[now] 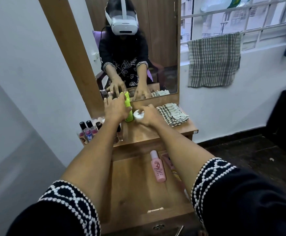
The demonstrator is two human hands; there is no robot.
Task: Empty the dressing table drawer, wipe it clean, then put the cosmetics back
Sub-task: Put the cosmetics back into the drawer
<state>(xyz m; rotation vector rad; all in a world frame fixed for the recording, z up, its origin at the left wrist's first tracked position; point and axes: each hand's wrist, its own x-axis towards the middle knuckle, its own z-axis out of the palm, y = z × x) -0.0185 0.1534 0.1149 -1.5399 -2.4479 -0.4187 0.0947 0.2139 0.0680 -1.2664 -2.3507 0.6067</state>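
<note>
A person's left hand [116, 109] gripped an upright green bottle [128, 108] on the dressing table top [144, 135], while the right hand [149, 116] held a white jar [138, 114] beside it; a pink bottle [157, 166] lay in the open drawer [132, 193] below

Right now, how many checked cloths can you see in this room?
2, not counting the mirror's reflection. One checked cloth lies folded on the dressing table top, right of the white jar. A larger one hangs over the window grille.
</note>
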